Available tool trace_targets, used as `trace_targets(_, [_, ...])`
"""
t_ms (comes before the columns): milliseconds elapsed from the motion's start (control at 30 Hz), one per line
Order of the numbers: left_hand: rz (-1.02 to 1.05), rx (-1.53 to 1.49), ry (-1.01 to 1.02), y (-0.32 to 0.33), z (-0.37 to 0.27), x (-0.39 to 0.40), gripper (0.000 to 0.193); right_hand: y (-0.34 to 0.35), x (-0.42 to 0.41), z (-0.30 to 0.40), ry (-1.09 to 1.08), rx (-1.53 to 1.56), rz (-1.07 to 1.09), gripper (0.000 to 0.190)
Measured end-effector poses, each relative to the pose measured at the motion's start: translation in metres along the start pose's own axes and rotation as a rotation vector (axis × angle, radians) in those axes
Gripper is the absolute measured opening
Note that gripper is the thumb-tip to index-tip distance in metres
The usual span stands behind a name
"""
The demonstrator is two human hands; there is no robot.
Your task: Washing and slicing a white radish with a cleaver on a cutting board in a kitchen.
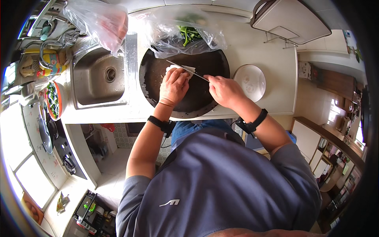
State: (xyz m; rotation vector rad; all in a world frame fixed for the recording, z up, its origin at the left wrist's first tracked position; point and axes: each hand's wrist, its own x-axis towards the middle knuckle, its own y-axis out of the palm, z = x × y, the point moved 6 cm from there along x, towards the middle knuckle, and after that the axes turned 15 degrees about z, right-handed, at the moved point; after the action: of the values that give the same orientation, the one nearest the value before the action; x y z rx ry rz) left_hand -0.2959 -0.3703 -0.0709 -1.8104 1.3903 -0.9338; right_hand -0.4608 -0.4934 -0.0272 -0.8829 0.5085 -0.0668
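My left hand (174,86) presses with bent fingers on a white piece of food (189,70) that lies on a dark round cutting board (195,97). In my right hand (223,90) is a knife (201,77), its thin blade slanting across the white piece close to my left fingertips. The knife's handle is mostly hidden by my fingers. What the white piece is made of cannot be told. Right of the board stands a white bowl (257,82) with a few pale round marks or pieces inside it.
Behind the board lies a clear plastic bag with green vegetables (189,34). A steel sink (97,86) is at left, with another plastic bag (114,26) over its back edge. Left of it sits a colander of chopped greens (53,99). A rack holds a pale board (291,22) at back right.
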Motion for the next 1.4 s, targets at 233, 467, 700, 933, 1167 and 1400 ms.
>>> trace_targets(233, [0.019, 0.009, 0.050, -0.004, -0.001, -0.002, 0.029, 0.000, 0.008, -0.003, -0.037, 0.025, -0.039, 0.033])
trace_targets(467, [0.047, -0.049, 0.109, -0.008, -0.003, -0.001, 0.028, -0.002, 0.008, -0.003, -0.025, 0.035, -0.021, 0.031])
trace_targets(700, [-0.002, -0.111, 0.077, -0.010, -0.002, 0.002, 0.023, -0.008, -0.012, -0.003, -0.035, 0.035, -0.094, 0.033])
trace_targets(933, [0.025, -0.064, 0.019, -0.002, 0.001, -0.003, 0.025, -0.005, -0.050, 0.011, 0.020, 0.022, -0.044, 0.035])
trace_targets(1167, [0.009, -0.073, 0.016, -0.003, 0.002, -0.002, 0.025, 0.003, -0.040, 0.006, 0.006, 0.001, -0.054, 0.034])
trace_targets(1400, [0.001, -0.076, 0.037, -0.006, 0.000, -0.001, 0.026, 0.009, 0.013, 0.012, 0.022, -0.007, 0.028, 0.031])
